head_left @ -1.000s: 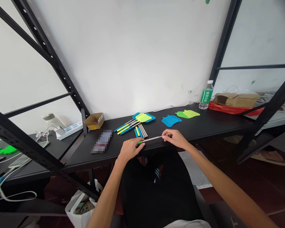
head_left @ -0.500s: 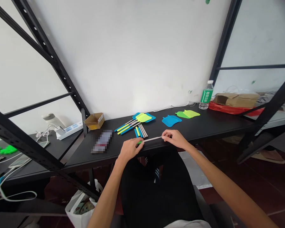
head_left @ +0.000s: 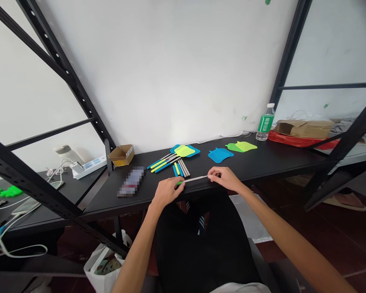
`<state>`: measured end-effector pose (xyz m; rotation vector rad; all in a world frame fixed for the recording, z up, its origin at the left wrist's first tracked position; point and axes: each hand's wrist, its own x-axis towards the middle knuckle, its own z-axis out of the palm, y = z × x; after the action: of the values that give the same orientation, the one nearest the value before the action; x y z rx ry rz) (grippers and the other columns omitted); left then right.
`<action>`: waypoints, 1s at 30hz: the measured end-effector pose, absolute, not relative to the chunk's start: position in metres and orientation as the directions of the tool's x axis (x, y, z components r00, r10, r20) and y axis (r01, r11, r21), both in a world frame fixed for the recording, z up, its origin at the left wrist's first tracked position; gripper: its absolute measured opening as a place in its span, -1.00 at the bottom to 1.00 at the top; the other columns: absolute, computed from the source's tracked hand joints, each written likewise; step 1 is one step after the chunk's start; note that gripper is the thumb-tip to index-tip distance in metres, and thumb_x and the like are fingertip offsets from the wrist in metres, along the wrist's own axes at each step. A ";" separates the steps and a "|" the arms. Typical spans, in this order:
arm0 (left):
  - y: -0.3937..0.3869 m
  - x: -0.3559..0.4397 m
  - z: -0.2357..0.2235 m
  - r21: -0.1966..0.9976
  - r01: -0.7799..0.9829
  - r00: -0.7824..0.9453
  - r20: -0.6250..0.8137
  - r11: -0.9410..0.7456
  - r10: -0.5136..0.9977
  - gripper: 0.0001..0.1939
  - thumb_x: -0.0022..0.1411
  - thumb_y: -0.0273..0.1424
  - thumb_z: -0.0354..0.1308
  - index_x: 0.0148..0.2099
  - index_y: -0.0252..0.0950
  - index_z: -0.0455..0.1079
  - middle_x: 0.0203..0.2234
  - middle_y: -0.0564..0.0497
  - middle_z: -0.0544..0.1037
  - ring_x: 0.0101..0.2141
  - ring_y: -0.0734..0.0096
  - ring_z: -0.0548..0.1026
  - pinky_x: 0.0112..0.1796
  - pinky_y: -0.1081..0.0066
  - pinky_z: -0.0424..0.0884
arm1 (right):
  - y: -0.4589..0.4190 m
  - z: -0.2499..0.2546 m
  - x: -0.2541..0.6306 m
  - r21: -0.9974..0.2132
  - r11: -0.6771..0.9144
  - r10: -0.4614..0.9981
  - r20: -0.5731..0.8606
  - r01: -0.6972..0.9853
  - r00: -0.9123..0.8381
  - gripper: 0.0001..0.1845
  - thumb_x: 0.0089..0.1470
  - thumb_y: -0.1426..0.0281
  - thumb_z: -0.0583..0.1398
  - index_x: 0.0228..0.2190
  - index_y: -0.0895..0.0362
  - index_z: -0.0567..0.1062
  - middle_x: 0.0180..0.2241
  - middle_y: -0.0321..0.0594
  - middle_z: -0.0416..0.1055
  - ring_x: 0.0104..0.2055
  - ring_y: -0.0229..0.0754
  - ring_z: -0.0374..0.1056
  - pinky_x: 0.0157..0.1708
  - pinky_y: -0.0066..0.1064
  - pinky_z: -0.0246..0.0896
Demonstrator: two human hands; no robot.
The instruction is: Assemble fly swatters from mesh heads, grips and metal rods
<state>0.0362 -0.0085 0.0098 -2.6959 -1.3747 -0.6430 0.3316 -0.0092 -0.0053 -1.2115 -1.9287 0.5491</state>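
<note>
- In the head view, we are holding a thin metal swatter rod [head_left: 195, 179] level between both hands, just above the front edge of the counter [head_left: 262, 167].
- Our left hand [head_left: 167, 191] is wrapping closely around the rod's green end.
- Our right hand [head_left: 224, 179] is pinching the rod's other end between thumb and fingers.
- Toward the counter's back edge, loose handles [head_left: 183, 167], a blue swatter head [head_left: 219, 155] and a yellow-green swatter head [head_left: 241, 146] are lying apart from a water bottle [head_left: 264, 122].
- A cardboard box [head_left: 121, 155] is sitting at the counter's back left corner.
</note>
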 end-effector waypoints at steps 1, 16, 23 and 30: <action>-0.009 0.036 0.010 0.144 0.783 0.518 0.385 -0.605 0.763 -0.66 0.42 -0.17 -0.11 -0.07 -0.12 0.47 -0.25 0.06 0.63 -0.35 0.35 0.54 -0.37 0.43 0.26 | -0.009 -0.005 0.332 -0.698 0.452 0.891 0.383 0.556 -0.243 -0.83 0.12 0.25 0.18 -0.34 0.05 0.55 -0.45 -0.27 0.56 -0.41 -0.16 0.42 -0.35 -0.37 0.20; -0.007 0.036 0.007 0.151 0.774 0.520 0.402 -0.615 0.754 -0.56 0.46 -0.08 -0.18 -0.07 -0.11 0.50 -0.17 0.05 0.63 -0.26 0.33 0.56 -0.29 0.46 0.31 | -0.009 -0.006 0.331 -0.696 0.461 0.886 0.392 0.551 -0.246 -0.84 0.10 0.27 0.19 -0.36 0.04 0.56 -0.45 -0.27 0.56 -0.41 -0.16 0.40 -0.34 -0.36 0.21; -0.008 0.036 0.009 0.160 0.772 0.524 0.388 -0.615 0.759 -0.56 0.46 -0.10 -0.19 -0.07 -0.13 0.48 -0.19 0.04 0.63 -0.26 0.31 0.56 -0.31 0.45 0.29 | -0.008 -0.006 0.331 -0.690 0.455 0.889 0.388 0.563 -0.244 -0.83 0.11 0.26 0.19 -0.35 0.04 0.56 -0.45 -0.27 0.56 -0.40 -0.15 0.41 -0.34 -0.36 0.21; -0.007 0.035 0.009 0.162 0.767 0.531 0.382 -0.620 0.757 -0.59 0.46 -0.11 -0.17 -0.08 -0.14 0.47 -0.21 0.06 0.63 -0.31 0.35 0.55 -0.33 0.44 0.27 | -0.008 -0.007 0.331 -0.685 0.455 0.889 0.388 0.569 -0.243 -0.81 0.12 0.26 0.18 -0.34 0.05 0.57 -0.45 -0.26 0.56 -0.42 -0.16 0.40 -0.35 -0.36 0.21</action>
<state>0.0353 -0.0074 0.0086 -2.7261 -1.3571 -0.6603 0.3314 -0.0077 -0.0073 -1.2205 -1.9375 0.5278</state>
